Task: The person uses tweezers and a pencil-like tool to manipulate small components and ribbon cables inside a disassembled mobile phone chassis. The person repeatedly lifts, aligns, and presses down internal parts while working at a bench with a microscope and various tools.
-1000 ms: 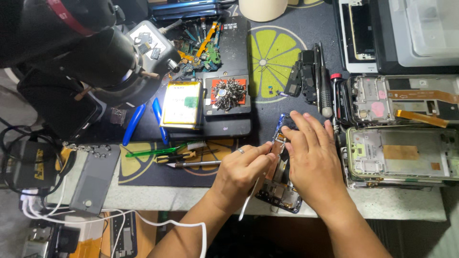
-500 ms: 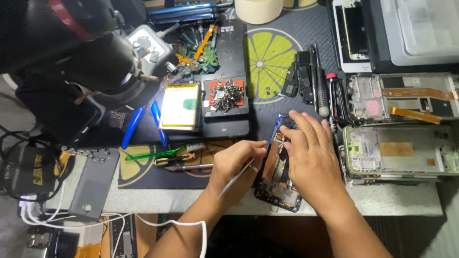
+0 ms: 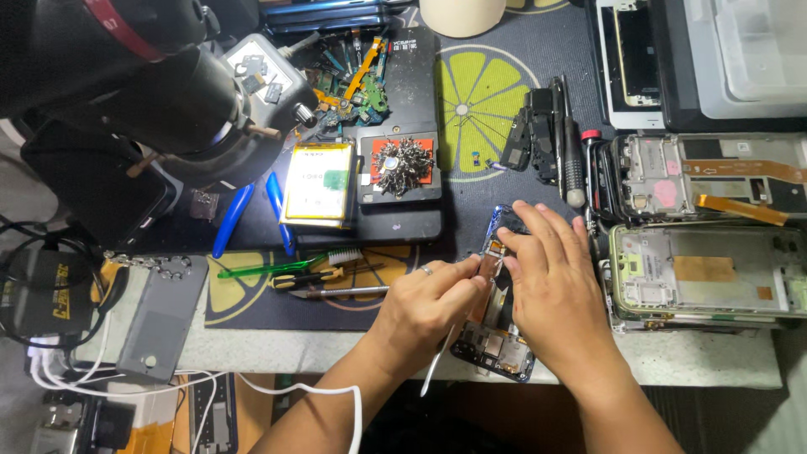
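On lemon-print mat [image 3: 471, 101], hands [image 3: 496, 307] (both) over opened phone [image 3: 498, 345]

A dark mat with lemon-slice prints [image 3: 479, 92] covers the middle of the bench. On it, left of centre, lies a yellow battery [image 3: 318, 182] beside a magnetic pad heaped with small screws [image 3: 401, 166]. Blue tweezers [image 3: 231, 220] and a green brush [image 3: 286, 266] sit further left. A black microscope [image 3: 143, 84] looms at far left. To the right, two stripped phone frames [image 3: 706, 269] lie side by side, with a black screwdriver [image 3: 572, 160] just left of them.
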